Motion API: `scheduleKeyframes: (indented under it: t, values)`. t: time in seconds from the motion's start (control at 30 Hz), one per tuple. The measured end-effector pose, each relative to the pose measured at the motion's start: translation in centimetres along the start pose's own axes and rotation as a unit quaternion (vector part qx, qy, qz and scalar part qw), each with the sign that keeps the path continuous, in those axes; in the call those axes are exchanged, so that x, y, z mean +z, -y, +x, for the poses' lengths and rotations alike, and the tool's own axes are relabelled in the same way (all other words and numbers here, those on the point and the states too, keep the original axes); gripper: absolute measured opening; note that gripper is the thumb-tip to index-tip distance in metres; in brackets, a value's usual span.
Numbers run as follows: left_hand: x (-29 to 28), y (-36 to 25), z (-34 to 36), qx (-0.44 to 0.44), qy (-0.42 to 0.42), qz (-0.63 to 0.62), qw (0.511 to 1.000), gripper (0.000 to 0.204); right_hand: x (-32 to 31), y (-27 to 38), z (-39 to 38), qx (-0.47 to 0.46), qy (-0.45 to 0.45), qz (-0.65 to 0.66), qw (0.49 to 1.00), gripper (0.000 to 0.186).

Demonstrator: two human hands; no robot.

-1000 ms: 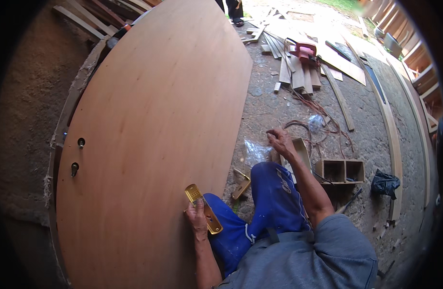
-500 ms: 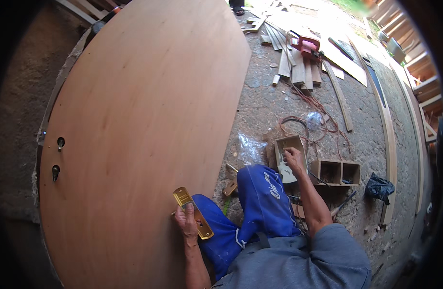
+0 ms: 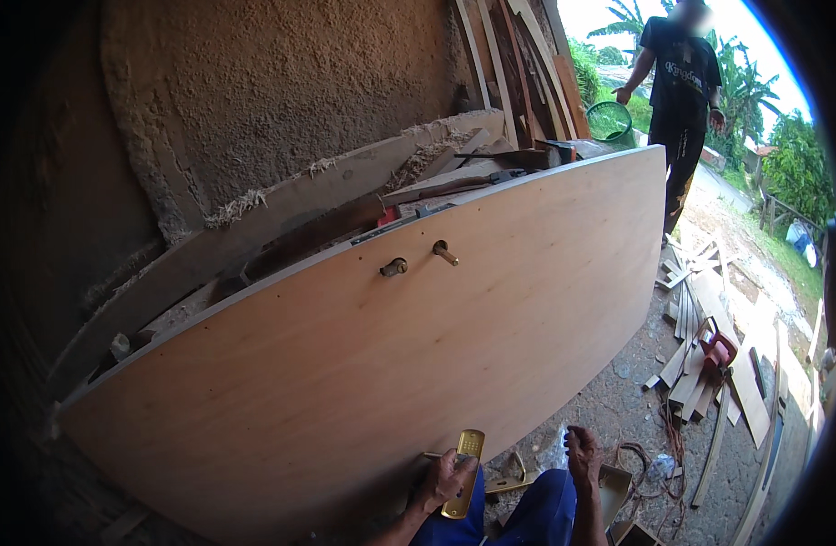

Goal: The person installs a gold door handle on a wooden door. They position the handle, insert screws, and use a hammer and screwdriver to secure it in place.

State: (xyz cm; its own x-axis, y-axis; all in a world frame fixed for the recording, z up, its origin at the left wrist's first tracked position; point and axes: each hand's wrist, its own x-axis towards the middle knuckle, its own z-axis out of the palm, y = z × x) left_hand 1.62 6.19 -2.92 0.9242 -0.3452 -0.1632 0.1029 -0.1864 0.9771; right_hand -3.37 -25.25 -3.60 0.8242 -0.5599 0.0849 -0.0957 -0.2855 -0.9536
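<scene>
Gripping a gold handle plate [image 3: 471, 445] in your left hand [image 3: 447, 480], you have the fingers and thumb closed around its middle, with the perforated upper end and the lower end showing past them. The plate sits tilted slightly over your left thigh, just beside the near edge of the big wooden panel [image 3: 509, 328], and a slim metal piece juts out on the left of your grip. Your right hand [image 3: 584, 455] is raised above your right knee, fingers curled; you cannot tell from this angle whether they pinch anything small. Between your knees and the panel lies a second gold handle [image 3: 506, 485], its lever bent upward. Just right of your right hand stands an open box [image 3: 614, 491], with a crumpled clear bag [image 3: 660, 468] and a reddish cord [image 3: 679, 441] on the ground beyond it. Near the panel's far long edge, two metal fittings [image 3: 394, 267] protrude from its face side by side, well apart from your hands. Farther right, a red power tool [image 3: 718, 348] rests among wooden strips [image 3: 689, 387]. Past the panel's far right corner stands another person [image 3: 682, 100] in dark clothes, with a green round container [image 3: 611, 121] near one hand.
</scene>
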Motion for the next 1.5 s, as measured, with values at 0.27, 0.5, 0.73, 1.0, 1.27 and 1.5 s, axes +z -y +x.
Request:
scheduleKeyframes:
  t: [0.27, 0.5, 0.73, 1.0, 1.27, 1.5]
  values:
    - [0.7, 0.4, 1.0, 0.025, 0.032, -0.033, 0.999, 0.031, 3.0, 25.7, 4.2, -0.27, 0.034, -0.046, 0.961, 0.018]
    - [-0.5, -4.0, -0.6, 0.062, 0.044, -0.264, 0.961, 0.061, 7.5, 25.7, 2.0, -0.243, 0.135, -0.025, 0.96, 0.024]
    - [-6.3, -18.5, -1.6, 0.098, 0.189, -0.438, 0.873, 0.072, 7.3, 25.6, -0.9, -0.35, 0.248, -0.006, 0.903, 0.043]
    - [-7.8, -25.9, 0.7, 0.106, 0.194, -0.173, 0.96, 0.061, 11.1, 25.7, -0.8, -0.35, 0.088, 0.078, 0.929, 0.025]
    - [-16.4, -38.0, 5.2, 0.48, -0.374, 0.553, 0.568, 0.042, 10.7, 25.1, 4.7, -0.185, 0.145, 0.448, 0.862, 0.029]
    - [-16.2, -40.3, 9.5, 0.31, -0.294, 0.598, 0.678, 0.049, 10.7, 27.6, 7.8, -0.246, 0.072, 0.332, 0.908, 0.027]
